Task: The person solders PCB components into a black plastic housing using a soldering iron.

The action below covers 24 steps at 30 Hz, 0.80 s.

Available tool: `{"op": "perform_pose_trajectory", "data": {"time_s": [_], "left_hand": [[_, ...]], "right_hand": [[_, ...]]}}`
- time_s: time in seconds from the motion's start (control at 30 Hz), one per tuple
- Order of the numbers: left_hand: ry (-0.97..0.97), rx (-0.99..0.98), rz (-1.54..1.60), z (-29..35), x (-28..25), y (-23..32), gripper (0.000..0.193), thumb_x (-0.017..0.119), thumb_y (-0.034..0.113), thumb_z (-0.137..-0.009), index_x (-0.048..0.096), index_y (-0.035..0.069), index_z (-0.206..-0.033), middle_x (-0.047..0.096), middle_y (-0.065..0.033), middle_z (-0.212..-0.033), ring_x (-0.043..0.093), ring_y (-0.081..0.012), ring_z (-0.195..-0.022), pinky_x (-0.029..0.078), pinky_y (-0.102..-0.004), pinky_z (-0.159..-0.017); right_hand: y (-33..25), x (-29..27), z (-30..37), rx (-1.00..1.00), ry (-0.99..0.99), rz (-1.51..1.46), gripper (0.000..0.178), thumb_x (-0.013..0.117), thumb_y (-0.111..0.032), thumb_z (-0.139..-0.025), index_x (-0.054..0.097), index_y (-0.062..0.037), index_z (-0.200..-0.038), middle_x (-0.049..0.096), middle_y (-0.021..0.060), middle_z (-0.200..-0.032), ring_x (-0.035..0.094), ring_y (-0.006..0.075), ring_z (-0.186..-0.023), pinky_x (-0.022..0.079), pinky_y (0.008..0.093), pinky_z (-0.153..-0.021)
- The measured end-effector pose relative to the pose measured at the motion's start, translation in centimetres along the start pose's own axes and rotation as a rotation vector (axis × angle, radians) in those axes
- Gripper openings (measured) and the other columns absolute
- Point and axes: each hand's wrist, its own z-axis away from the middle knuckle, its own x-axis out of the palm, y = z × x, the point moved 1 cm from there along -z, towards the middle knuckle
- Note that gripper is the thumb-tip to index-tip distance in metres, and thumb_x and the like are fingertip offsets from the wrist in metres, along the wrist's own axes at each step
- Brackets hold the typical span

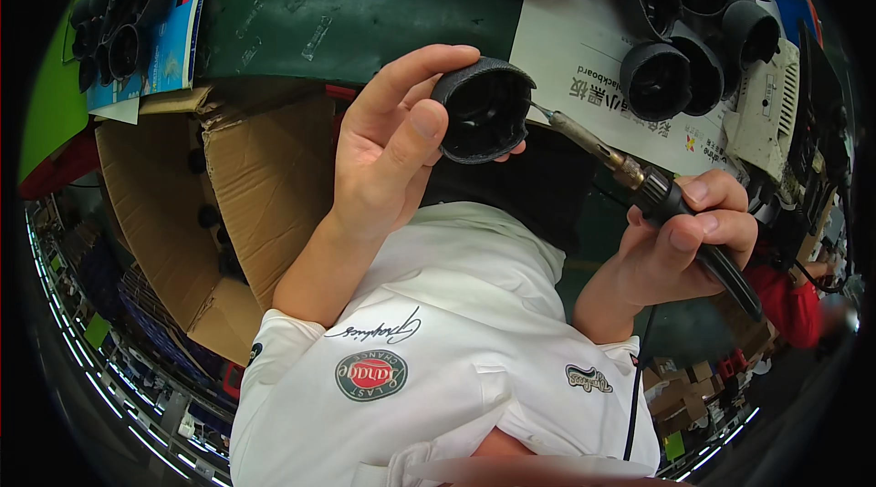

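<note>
My left hand [392,131] is closed round a black cup-shaped plastic part [482,113] with a textured outer wall. Its hollow mouth faces right, and a notch shows in the lower part of its rim. In my right hand [689,236] is a soldering iron [593,145], gripped by its black handle. The iron's thin metal tip reaches the right side of the part's rim; whether it touches there I cannot tell. Thumb and fingers of my left hand press on the part from outside, and some fingers are hidden behind it.
Several similar black parts [655,81] lie on a printed white sheet [566,49] at the far right, beside a beige box-shaped device [766,108]. More stand on a blue printed sheet [169,54] at the far left. An open cardboard box [265,177] holding dark parts sits left, below the green table [365,13].
</note>
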Motion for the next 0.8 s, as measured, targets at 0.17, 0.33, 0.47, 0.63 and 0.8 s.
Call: {"op": "perform_pose_trajectory", "data": {"time_s": [0.17,0.33,0.47,0.63,0.8], "left_hand": [[-0.084,0.041,-0.186,-0.18,-0.56,-0.28,0.043,0.044,0.026,-0.095,0.038,0.004,-0.131,0.045,-0.0317,-0.124,0.061,-0.0392,-0.096,0.054,-0.0462,-0.079],[-0.083,0.045,-0.182,-0.13,-0.5,-0.29,0.043,0.043,0.025,-0.095,0.037,0.003,-0.131,0.045,-0.0316,-0.125,0.061,-0.0391,-0.097,0.054,-0.0461,-0.079],[-0.079,0.045,-0.178,-0.19,-0.46,-0.32,0.043,0.043,0.025,-0.095,0.037,0.003,-0.131,0.045,-0.0315,-0.125,0.061,-0.039,-0.097,0.054,-0.0462,-0.08],[-0.087,0.039,-0.183,-0.16,-0.61,-0.28,0.042,0.043,0.025,-0.095,0.037,0.003,-0.131,0.045,-0.0309,-0.124,0.06,-0.0388,-0.098,0.054,-0.0465,-0.08],[-0.066,0.035,-0.177,-0.09,-0.39,-0.26,0.042,0.042,0.024,-0.095,0.037,0.002,-0.131,0.046,-0.03,-0.124,0.059,-0.038,-0.101,0.054,-0.0471,-0.08]], "right_hand": [[0.18,0.19,-0.11,-0.022,-0.04,0.014,0.035,0.082,-0.019,-0.069,0.05,-0.0109,-0.08,0.059,0.0097,-0.083,0.053,0.0111,-0.062,0.043,0.0192,-0.055],[0.54,0.15,-0.11,-0.059,-0.062,0.017,0.035,0.083,-0.018,-0.067,0.051,-0.0105,-0.08,0.059,0.0102,-0.083,0.053,0.0112,-0.062,0.042,0.0191,-0.055],[0.57,0.63,-0.31,-0.059,-0.079,0.008,0.035,0.083,-0.016,-0.067,0.052,-0.0101,-0.081,0.059,0.0108,-0.082,0.054,0.0118,-0.063,0.043,0.0197,-0.057],[0.64,0.95,-0.29,-0.066,-0.085,0.011,0.035,0.083,-0.014,-0.066,0.052,-0.0098,-0.081,0.058,0.0107,-0.082,0.054,0.0123,-0.064,0.045,0.0203,-0.057],[0.75,0.97,-0.17,-0.07,-0.092,0.021,0.034,0.083,-0.012,-0.066,0.052,-0.0094,-0.081,0.058,0.0107,-0.082,0.055,0.0128,-0.065,0.046,0.0206,-0.058]]}}
